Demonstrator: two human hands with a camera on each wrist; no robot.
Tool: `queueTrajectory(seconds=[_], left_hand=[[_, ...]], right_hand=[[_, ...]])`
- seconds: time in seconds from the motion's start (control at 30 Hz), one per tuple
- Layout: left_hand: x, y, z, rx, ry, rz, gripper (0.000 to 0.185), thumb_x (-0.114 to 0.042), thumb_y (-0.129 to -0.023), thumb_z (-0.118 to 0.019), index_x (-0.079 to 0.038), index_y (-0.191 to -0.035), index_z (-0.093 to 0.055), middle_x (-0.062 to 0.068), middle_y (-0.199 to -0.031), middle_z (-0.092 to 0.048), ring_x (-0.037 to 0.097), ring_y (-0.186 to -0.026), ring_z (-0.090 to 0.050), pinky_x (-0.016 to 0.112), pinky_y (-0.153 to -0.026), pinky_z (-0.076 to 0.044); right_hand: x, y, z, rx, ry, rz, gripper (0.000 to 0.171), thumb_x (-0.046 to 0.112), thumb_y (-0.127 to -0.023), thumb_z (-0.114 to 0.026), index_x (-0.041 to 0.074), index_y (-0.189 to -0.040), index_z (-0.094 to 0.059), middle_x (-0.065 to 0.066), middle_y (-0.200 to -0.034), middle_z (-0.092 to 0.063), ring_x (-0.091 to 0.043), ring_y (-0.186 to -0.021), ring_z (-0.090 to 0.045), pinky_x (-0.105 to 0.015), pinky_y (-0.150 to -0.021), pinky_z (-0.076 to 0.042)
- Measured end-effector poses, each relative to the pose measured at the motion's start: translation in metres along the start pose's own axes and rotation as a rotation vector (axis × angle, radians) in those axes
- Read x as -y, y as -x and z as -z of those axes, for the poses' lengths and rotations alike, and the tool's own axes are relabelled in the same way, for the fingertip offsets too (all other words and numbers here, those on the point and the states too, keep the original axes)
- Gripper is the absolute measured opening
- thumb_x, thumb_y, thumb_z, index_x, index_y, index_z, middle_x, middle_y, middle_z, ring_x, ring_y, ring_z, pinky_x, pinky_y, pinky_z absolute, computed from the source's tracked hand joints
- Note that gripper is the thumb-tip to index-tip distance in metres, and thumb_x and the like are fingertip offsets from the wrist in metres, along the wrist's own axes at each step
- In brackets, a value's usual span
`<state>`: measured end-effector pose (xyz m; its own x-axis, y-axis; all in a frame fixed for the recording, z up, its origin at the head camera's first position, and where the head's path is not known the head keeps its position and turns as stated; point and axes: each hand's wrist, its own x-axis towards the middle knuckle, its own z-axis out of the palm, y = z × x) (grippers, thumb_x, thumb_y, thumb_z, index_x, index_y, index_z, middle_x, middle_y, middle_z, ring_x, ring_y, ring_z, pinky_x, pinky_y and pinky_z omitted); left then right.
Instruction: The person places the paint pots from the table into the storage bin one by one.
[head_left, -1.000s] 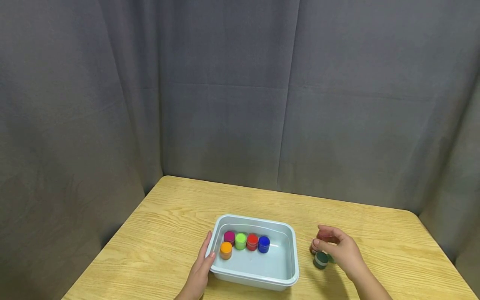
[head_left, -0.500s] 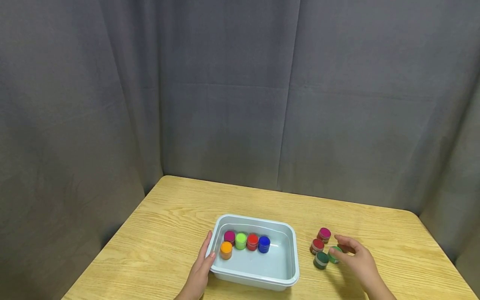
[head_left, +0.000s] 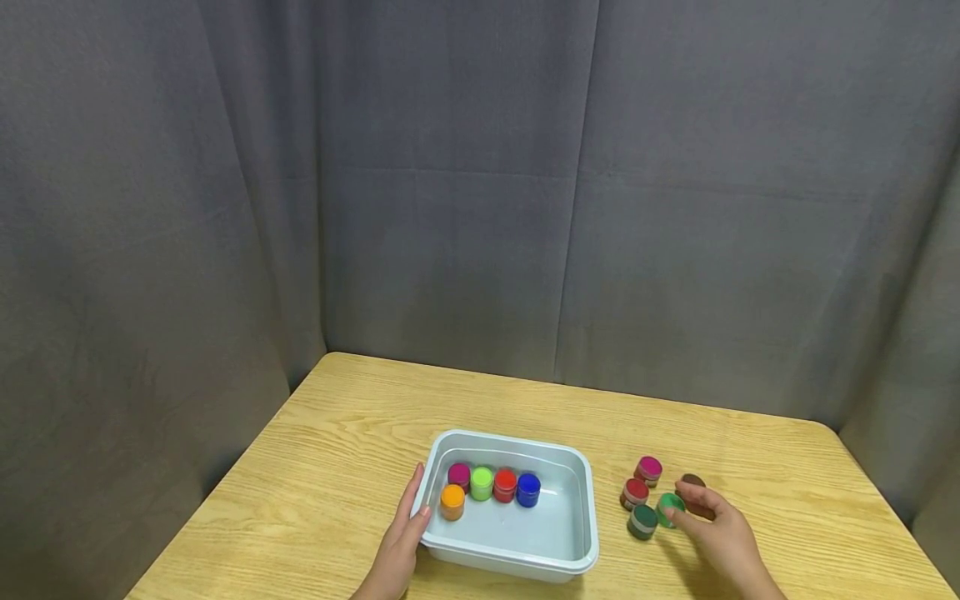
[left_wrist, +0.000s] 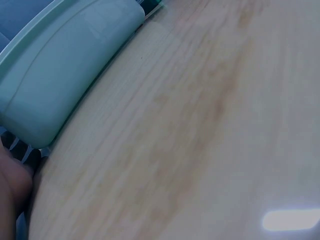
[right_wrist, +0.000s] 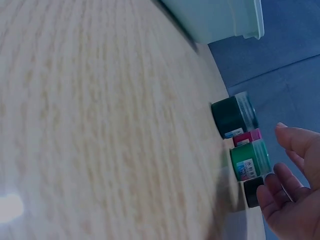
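At the left side of a light blue plastic tub (head_left: pixel 525 560), my left hand (head_left: pixel 395 546) holds the wall, thumb over the rim and fingers along the outside. Over on the right, my right hand (head_left: pixel 720 533) is at a small green-lidded jar (head_left: pixel 670 507), thumb and fingers spread apart around it. The right wrist view has the fingertips (right_wrist: pixel 267 195) close beside this green jar (right_wrist: pixel 250 161), with the thumb standing off. Partly hidden behind those fingers is a brown-lidded jar (head_left: pixel 693 481). A dark green jar (head_left: pixel 642 522) and a red jar (head_left: pixel 634 492) stand just left.
A magenta jar (head_left: pixel 648 471) is at the back of the right-hand group. Inside the tub, an orange jar (head_left: pixel 452 502) sits in front of a row with magenta (head_left: pixel 459 476), lime (head_left: pixel 482 482), red (head_left: pixel 506 484) and blue (head_left: pixel 528 489) jars. Grey curtains (head_left: pixel 450 208) border the wooden table (head_left: pixel 315 475).
My right hand has drawn back to the right from the red and magenta jars to the green one, uncovering them. The left hand and tub stay put.
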<state>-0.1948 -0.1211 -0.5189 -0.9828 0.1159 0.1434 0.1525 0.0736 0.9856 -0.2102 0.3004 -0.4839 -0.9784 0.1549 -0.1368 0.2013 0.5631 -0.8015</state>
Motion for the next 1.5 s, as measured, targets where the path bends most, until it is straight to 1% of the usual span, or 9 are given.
queueTrajectory(seconds=[0.1,0.2,0.33,0.53,0.83,1.0,1.17,1.37,1.5], left_hand=[[0.001,0.000,0.000,0.002,-0.008,-0.011,0.058,-0.024,-0.106,-0.034,-0.007,-0.157,-0.014,0.018,-0.165,-0.008,0.045,-0.150,-0.003,0.066,-0.118,-0.004],[0.001,0.000,0.000,0.003,-0.010,-0.008,0.057,-0.024,-0.106,-0.034,-0.008,-0.157,-0.014,0.018,-0.165,-0.007,0.045,-0.150,-0.003,0.066,-0.118,-0.004],[0.001,0.000,0.001,0.010,-0.005,0.004,0.057,-0.023,-0.106,-0.034,-0.009,-0.158,-0.014,0.017,-0.165,-0.007,0.045,-0.150,-0.002,0.066,-0.117,-0.005],[0.001,0.001,0.001,0.014,0.003,0.005,0.057,-0.022,-0.106,-0.034,-0.009,-0.158,-0.013,0.017,-0.165,-0.006,0.045,-0.150,-0.001,0.066,-0.117,-0.004],[0.001,0.001,0.001,0.012,0.002,0.004,0.057,-0.022,-0.106,-0.034,-0.009,-0.158,-0.013,0.018,-0.165,-0.006,0.045,-0.150,-0.001,0.067,-0.117,-0.005],[0.000,0.001,0.000,0.008,-0.006,0.010,0.057,-0.024,-0.106,-0.034,-0.010,-0.158,-0.014,0.017,-0.165,-0.007,0.045,-0.150,-0.002,0.067,-0.117,-0.005],[0.000,0.001,0.000,0.003,-0.013,0.004,0.057,-0.024,-0.106,-0.034,-0.010,-0.158,-0.014,0.017,-0.165,-0.007,0.044,-0.150,-0.003,0.067,-0.117,-0.004],[0.000,0.001,0.000,-0.004,-0.025,-0.014,0.057,-0.024,-0.106,-0.034,-0.010,-0.158,-0.015,0.017,-0.165,-0.009,0.044,-0.150,-0.004,0.066,-0.117,-0.004],[0.000,0.001,0.000,0.000,-0.018,-0.011,0.057,-0.024,-0.106,-0.034,-0.010,-0.158,-0.015,0.017,-0.165,-0.008,0.044,-0.150,-0.003,0.066,-0.118,-0.004]], right_hand=[[-0.004,-0.002,-0.001,-0.007,0.001,-0.011,0.069,0.041,-0.091,-0.068,-0.001,-0.141,-0.046,-0.024,-0.141,-0.051,-0.038,-0.124,-0.052,-0.039,-0.091,-0.056],[-0.009,-0.004,-0.003,-0.011,-0.011,-0.023,0.069,0.041,-0.090,-0.069,-0.001,-0.141,-0.047,-0.023,-0.139,-0.053,-0.034,-0.120,-0.055,-0.037,-0.088,-0.055],[-0.014,-0.007,-0.005,0.001,-0.008,-0.030,0.071,0.041,-0.090,-0.069,-0.001,-0.142,-0.045,-0.023,-0.136,-0.055,-0.033,-0.117,-0.056,-0.039,-0.086,-0.054],[-0.018,-0.009,-0.006,0.014,0.008,-0.021,0.074,0.043,-0.091,-0.068,-0.002,-0.144,-0.042,-0.025,-0.135,-0.055,-0.038,-0.119,-0.056,-0.043,-0.086,-0.056],[-0.017,-0.011,-0.006,0.008,0.002,-0.029,0.075,0.041,-0.088,-0.072,-0.003,-0.142,-0.044,-0.024,-0.129,-0.059,-0.033,-0.113,-0.057,-0.032,-0.079,-0.055],[-0.016,-0.009,-0.006,0.010,0.002,-0.025,0.075,0.040,-0.087,-0.072,-0.003,-0.142,-0.044,-0.024,-0.127,-0.060,-0.034,-0.112,-0.058,-0.033,-0.079,-0.056],[-0.013,-0.009,-0.004,0.015,-0.004,-0.035,0.075,0.040,-0.087,-0.072,-0.003,-0.142,-0.044,-0.022,-0.125,-0.061,-0.033,-0.114,-0.057,-0.034,-0.081,-0.053],[-0.005,-0.006,0.002,0.012,0.007,-0.027,0.076,0.044,-0.088,-0.070,-0.002,-0.142,-0.045,-0.024,-0.130,-0.059,-0.040,-0.119,-0.055,-0.038,-0.084,-0.053],[0.004,-0.002,0.006,0.007,0.005,-0.005,0.073,0.042,-0.090,-0.069,-0.001,-0.143,-0.044,-0.024,-0.133,-0.057,-0.041,-0.122,-0.054,-0.042,-0.089,-0.055]])
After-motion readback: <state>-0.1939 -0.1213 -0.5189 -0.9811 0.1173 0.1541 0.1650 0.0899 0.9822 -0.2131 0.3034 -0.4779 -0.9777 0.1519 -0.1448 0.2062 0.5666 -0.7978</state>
